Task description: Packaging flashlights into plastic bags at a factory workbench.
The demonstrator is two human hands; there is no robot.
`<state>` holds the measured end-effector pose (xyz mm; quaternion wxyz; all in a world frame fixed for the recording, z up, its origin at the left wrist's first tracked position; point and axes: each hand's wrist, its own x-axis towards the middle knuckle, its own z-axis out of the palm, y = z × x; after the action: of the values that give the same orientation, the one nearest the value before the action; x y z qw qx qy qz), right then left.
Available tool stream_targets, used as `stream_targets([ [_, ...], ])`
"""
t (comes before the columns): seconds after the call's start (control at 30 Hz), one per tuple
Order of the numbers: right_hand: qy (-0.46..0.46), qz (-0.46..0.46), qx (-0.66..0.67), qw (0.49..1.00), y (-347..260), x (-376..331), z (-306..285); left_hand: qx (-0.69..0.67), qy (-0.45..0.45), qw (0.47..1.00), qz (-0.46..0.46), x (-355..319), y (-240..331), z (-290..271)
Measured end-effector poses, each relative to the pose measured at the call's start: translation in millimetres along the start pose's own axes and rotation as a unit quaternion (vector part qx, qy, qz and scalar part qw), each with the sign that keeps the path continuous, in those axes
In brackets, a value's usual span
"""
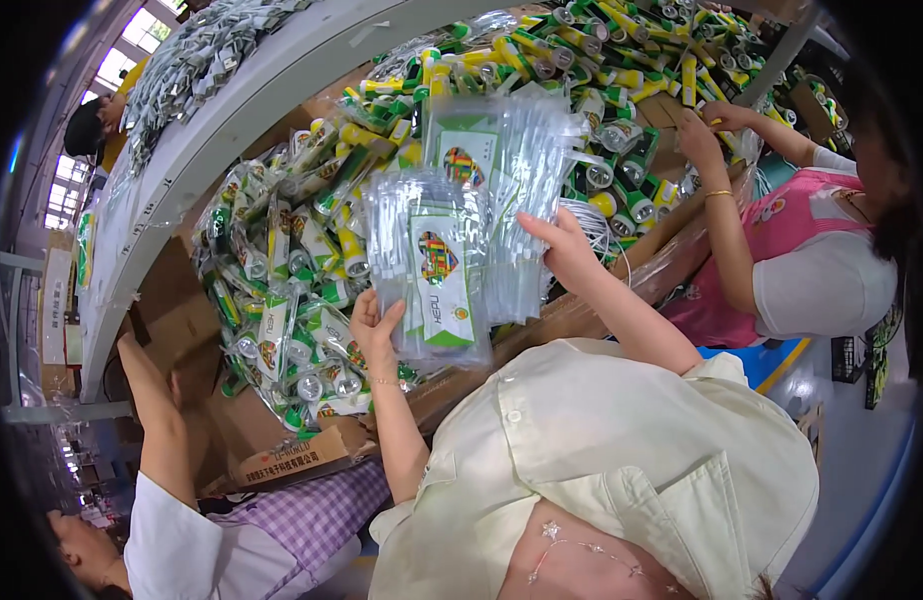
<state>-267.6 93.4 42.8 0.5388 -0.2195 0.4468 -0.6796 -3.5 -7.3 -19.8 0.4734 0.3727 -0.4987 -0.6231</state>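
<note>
My left hand [375, 325] grips the lower left edge of a stack of clear plastic bags [440, 285]. The top bag has a white and green printed front with a multicoloured heart. In my right hand [565, 248] is a second stack of plastic bags [532, 190], thumb on top, its bag edges fanned out. The two stacks overlap in front of me, with the left one nearer. Beneath and behind them lies a heap of small green, yellow and white flashlights [517, 62]. On the left many bagged flashlights [312, 235] are piled up.
A cardboard box wall [302, 455] edges the bagged heap. Above runs a curved-looking grey shelf [222, 115] with a pile of small grey pieces [197, 75]. A co-worker in a pink apron [717, 215] reaches in from the right, another in purple check [302, 515] from the left.
</note>
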Motion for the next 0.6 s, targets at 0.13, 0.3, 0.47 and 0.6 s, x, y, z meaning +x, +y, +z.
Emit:
stream_targets([
  [0.13,0.073,0.001,0.078,0.994,16.8,14.9,-11.9,0.037,0.047,0.998,0.031,-8.5,-4.6,4.2],
  [0.3,0.141,-0.051,0.141,0.979,13.2,26.3,-14.4,0.012,0.07,0.995,0.063,-13.6,-14.2,12.3],
  [0.47,0.004,0.083,-0.085,0.993,16.6,44.4,-50.1,-0.003,0.069,0.997,0.016,-14.8,-13.5,12.2],
  [0.6,0.069,0.057,-0.162,0.983,20.8,35.2,-33.1,-0.025,0.034,0.999,0.028,-12.6,-0.1,25.4],
])
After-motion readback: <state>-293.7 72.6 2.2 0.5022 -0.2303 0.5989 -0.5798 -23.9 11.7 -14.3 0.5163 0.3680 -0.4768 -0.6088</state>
